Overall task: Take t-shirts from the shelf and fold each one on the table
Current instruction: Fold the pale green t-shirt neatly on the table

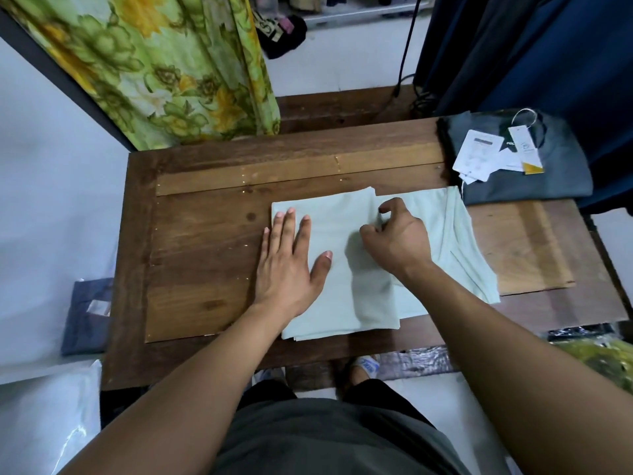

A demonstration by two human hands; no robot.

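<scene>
Item 1. Folded blue-grey garment (85, 317), far left, lying below the counter's level beside its left edge; a small clear patch shows on its upper face.

Item 2. Floral curtain (164, 66), green and yellow, hanging at upper left, its lower hem reaching the back left corner of the counter.

Item 3. Wooden counter (205, 255), dark brown, with a lighter inset panel on top. It carries items 4 to 8.

Item 4. Left hand (287, 265), fingers straight and spread, palm down. It presses flat on the left edge of the pale t-shirt, the fingertips partly over the cloth's left border.

Item 5. Pale green t-shirt (346, 241), partly folded, lying flat at the middle of the counter. The left part is a doubled rectangular panel; a further layer extends to the right, its ribbed edge running toward the counter's right half.

Item 6. Right hand (400, 238), fingers curled, thumb and forefinger pinching a fold of the pale t-shirt near its upper middle. The wrist crosses the shirt's right layer.

Item 7. Folded dark grey t-shirt (548, 180), at the back right corner of the counter, just beside the pale shirt's far right corner.

Item 8. Paper tags (479, 156), white with one yellow-tipped, on a loop, lying atop the dark grey t-shirt.

Item 9. Dark blue cloth (548, 46), hanging at upper right behind the counter.
</scene>
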